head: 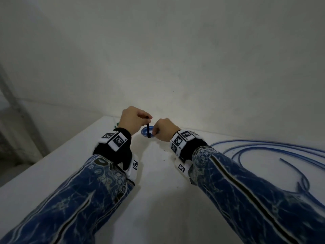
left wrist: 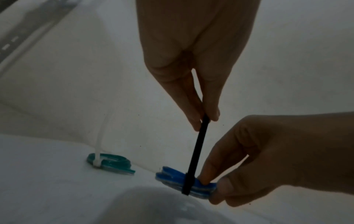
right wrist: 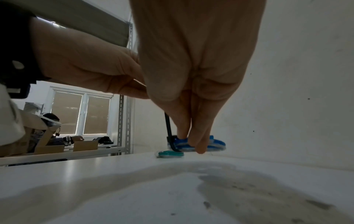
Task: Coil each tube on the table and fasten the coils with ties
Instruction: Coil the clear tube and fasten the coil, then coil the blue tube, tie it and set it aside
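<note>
Blue tubing wound into a small flat coil (left wrist: 173, 177) is held just above the white worktop (head: 52, 173), close to the wall at its far edge. A black tie (left wrist: 197, 147) is looped round one side of this blue coil, and its free tail is drawn up and slightly toward the left hand (head: 132, 120). The tail is pinched near its tip between the thumb and forefinger of the left hand, whose fingers (left wrist: 191, 118) are closed together on the strap above the coil. The right hand (head: 164, 129) is placed right of the tie, and the coil is gripped at its edge between the thumb below and the fingers (right wrist: 200, 144) above, just beside the tie's loop; the fingers are clamped on the tubing. From the right wrist view, the coil (right wrist: 199, 144) is seen partly hidden behind the fingertips, with the tie (right wrist: 169, 130) passing down its left side and under it.

Left of the blue coil, well clear of both hands, a second coil of teal tubing (left wrist: 110, 163) is lying flat on the worktop, and a white tie (left wrist: 98, 153) is fastened round it with the tail standing upright. Right of the blue coil, loose blue tubes (head: 263, 152) are spread in wide loops over the worktop, with one cut end (head: 281, 159) lying free. Patterned blue sleeves (head: 246, 191) and marker-covered wristbands (head: 116, 140) are worn on both arms.
</note>
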